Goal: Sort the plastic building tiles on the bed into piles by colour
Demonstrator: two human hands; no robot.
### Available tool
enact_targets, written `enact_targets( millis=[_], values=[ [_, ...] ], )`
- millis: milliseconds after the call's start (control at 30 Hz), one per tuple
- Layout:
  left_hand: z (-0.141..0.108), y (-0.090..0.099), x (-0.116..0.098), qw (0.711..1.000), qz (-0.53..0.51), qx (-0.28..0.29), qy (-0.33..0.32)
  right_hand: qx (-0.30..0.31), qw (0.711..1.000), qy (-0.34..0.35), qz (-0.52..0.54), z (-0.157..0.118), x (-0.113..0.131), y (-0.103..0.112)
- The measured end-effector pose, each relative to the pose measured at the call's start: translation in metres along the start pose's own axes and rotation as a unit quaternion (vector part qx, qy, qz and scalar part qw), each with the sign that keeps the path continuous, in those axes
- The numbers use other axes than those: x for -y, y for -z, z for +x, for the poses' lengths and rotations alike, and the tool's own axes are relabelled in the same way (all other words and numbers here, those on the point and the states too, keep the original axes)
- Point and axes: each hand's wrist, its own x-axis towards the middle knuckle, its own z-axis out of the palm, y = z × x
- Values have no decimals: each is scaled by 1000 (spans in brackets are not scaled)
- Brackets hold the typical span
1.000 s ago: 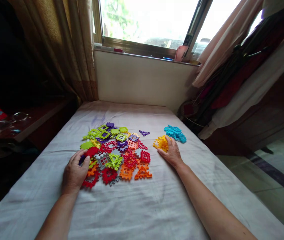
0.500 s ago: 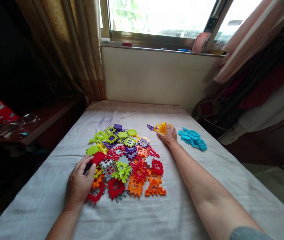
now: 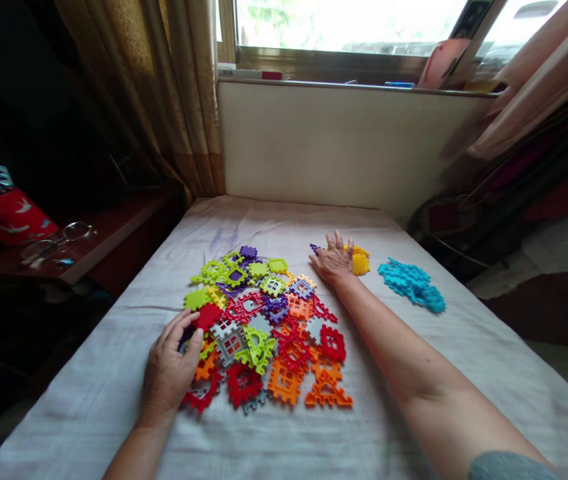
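A mixed heap of interlocking plastic building pieces, among them an orange window piece (image 3: 285,381) and a lime green triangle piece (image 3: 259,348), lies on the pale sheet (image 3: 314,443). Along the heap's left edge rests my left hand (image 3: 173,360), thumb and fingers apart, beside a red square piece (image 3: 208,316). Beyond the heap, my right hand (image 3: 335,261) lies palm down with its fingers spread. A purple piece (image 3: 315,249) shows at its left, partly hidden by the fingers. Yellow pieces (image 3: 361,261) sit against its right side, also partly covered.
A pile of light blue pieces (image 3: 411,283) lies to the right of the yellow ones. On the dark side table (image 3: 129,217) at left are eyeglasses (image 3: 77,231) and a red pouch (image 3: 17,217). A low wall (image 3: 304,143) and window stand behind.
My right hand has shifted off the yellow pieces to their left, over the purple piece, and its fingers have spread. My left hand stays by the heap. The view has shifted slightly.
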Motion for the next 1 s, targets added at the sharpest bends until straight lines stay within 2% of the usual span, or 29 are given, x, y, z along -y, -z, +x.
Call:
enact_targets(
  millis=[133, 267, 333, 433, 500, 600, 800, 1000],
  values=[
    [0, -1, -1, 1000, -4, 1, 0, 92, 995, 2, 26, 8, 29, 9],
    [1, -1, -1, 1000, -8, -3, 0, 120, 987, 49, 91, -4, 48, 11],
    [2, -1, -2, 1000, -8, -4, 2, 102, 981, 66, 149, -15, 46, 10],
    [2, -1, -2, 1000, -11, 0, 1, 53, 972, 30, 228, -36, 28, 8],
    [3, -2, -1, 1000, -12, 2, 2, 47, 970, 2, 237, -51, 14, 7],
    [3, -3, 1, 1000, -9, 0, 5, 70, 978, -4, 199, -69, 3, 8],
    [3, -2, 0, 1000, -4, -1, -4, 115, 986, -29, 114, -76, 20, 17],
    [3, -1, -1, 1000, -4, 2, -6, 119, 980, -12, 158, -74, 23, 18]
  ],
)
